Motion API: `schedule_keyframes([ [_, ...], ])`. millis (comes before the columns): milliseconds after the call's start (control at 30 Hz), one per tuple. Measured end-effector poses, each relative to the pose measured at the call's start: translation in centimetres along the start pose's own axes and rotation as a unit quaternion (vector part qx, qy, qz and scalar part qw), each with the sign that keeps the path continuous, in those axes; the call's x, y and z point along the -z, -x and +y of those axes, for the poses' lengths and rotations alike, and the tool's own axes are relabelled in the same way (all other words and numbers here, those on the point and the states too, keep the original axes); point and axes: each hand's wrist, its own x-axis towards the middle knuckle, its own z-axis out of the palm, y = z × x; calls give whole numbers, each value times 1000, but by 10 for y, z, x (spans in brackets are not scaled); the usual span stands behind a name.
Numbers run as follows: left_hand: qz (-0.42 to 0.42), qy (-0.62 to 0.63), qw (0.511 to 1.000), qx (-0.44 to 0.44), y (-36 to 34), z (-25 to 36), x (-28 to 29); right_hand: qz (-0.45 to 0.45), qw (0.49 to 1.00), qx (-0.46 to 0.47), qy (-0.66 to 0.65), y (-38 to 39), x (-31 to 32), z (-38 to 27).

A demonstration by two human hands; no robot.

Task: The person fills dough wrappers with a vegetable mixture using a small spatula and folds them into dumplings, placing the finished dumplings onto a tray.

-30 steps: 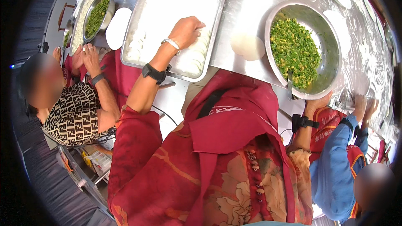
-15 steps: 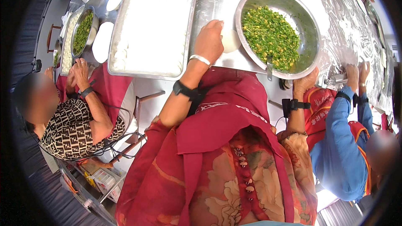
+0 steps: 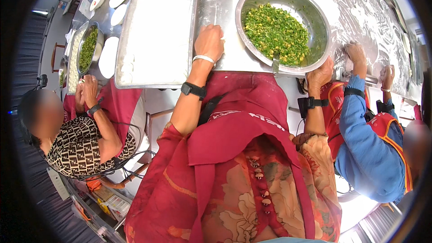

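Observation:
My left hand (image 3: 209, 43) rests on the table close to the right side of a large metal tray (image 3: 193, 40). Its fingers are curled in, and whatever they hold is hidden. Right of it stands a wide steel bowl (image 3: 321, 31) filled with a chopped green and yellow filling (image 3: 276, 33). A metal utensil handle (image 3: 276, 63) hangs over the bowl's near rim. My right hand (image 3: 320, 73) is at the bowl's near right edge, bent, with its fingertips mostly out of sight against the bowl. Glare whitens the tray's inside.
A co-worker (image 3: 90, 130) sits at left beside a smaller bowl of green filling (image 3: 88, 49) and white plates (image 3: 109, 57). At right, another person's hands (image 3: 356, 54) work with a rolling pin (image 3: 366, 78) on the floured metal table (image 3: 387, 58).
The view has shifted, moving the bowl and both my hands leftward in it. A round dough wrapper beside my left hand can no longer be made out. The right co-worker's hands have spread apart.

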Motion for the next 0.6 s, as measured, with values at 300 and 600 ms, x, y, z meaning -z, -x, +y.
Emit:
schedule_keyframes([
  [300, 96, 79, 992, -1, 12, -5, -11, -90, 992, -86, 15, 12, 19, -3],
  [600, 94, 180, 979, 11, 22, -1, 3, -89, 961, -252, -71, 10, 83, -95],
])
